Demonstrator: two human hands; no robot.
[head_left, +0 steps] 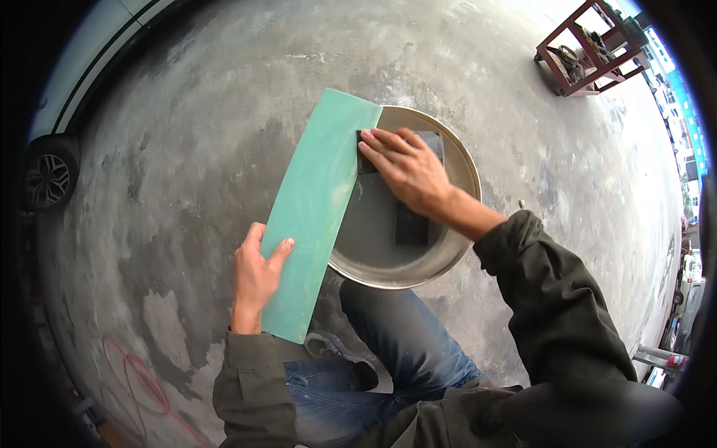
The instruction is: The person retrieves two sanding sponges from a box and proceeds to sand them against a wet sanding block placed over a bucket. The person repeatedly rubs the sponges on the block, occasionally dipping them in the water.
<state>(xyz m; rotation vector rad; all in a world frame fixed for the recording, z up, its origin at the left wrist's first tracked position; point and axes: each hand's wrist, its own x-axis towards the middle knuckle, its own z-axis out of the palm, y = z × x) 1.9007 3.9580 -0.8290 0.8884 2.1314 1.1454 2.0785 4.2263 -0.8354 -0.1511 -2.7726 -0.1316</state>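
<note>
A long, pale green flat panel (317,194) slants across the middle, its upper right edge overlapping a round metal basin (472,168). My left hand (256,270) grips the panel's lower left edge, thumb on top. Over the basin, my right hand (411,172) presses its fingers on a black sheet that looks like sandpaper (364,163), by the panel's right edge. How far that sheet runs under the hand is hidden. Cloudy grey water (366,231) lies in the basin. Another dark rectangular piece (411,228) is in it, below my right wrist.
Stained concrete floor (202,142) surrounds the basin. My bent knee (396,321) is close to its near rim. A red cart (590,56) with items stands far right. At the far left is a car wheel (51,175). A red hose (142,373) lies lower left.
</note>
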